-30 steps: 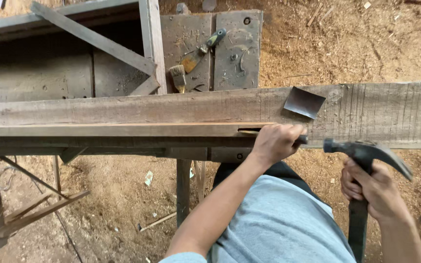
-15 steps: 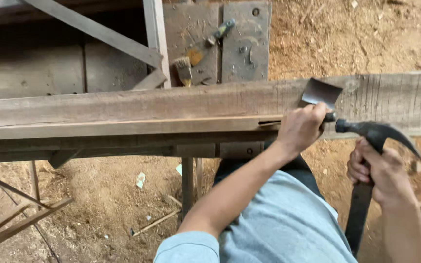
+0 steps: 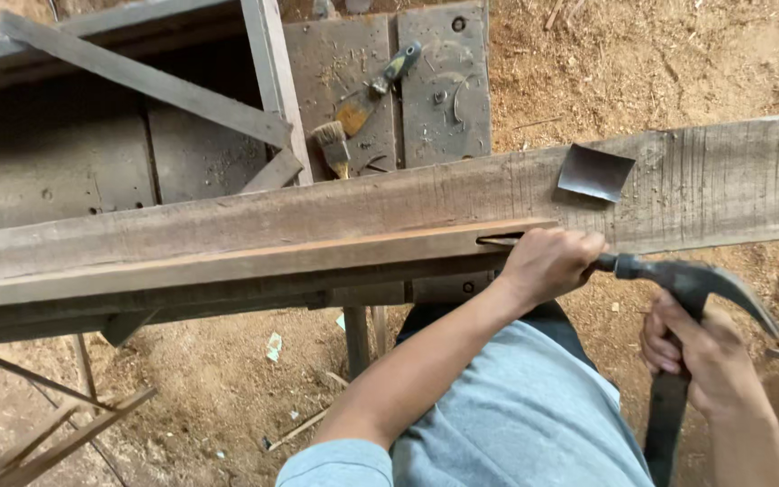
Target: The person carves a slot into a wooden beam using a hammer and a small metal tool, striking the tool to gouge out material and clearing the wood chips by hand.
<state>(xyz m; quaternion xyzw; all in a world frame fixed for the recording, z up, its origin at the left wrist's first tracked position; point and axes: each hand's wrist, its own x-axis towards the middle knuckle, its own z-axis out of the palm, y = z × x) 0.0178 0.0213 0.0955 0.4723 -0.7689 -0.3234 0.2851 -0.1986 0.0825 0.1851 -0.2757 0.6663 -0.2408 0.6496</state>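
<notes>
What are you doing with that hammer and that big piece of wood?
A person is working at a long wooden plank lying across a stand. The left hand grips a tool pressed into a slot in the plank's edge; what tool it is, the hand hides. The right hand holds a claw hammer, its head right against that tool's end. A small dark sheet lies on the plank, and a paintbrush rests behind.

One long wooden beam [image 3: 317, 225], one claw hammer [image 3: 696, 284], one chisel [image 3: 507, 241], one square of sandpaper [image 3: 595, 172], one paintbrush [image 3: 333, 146], one putty knife [image 3: 373, 88], and two bare hands: left hand [image 3: 547, 263], right hand [image 3: 701, 356].
</notes>
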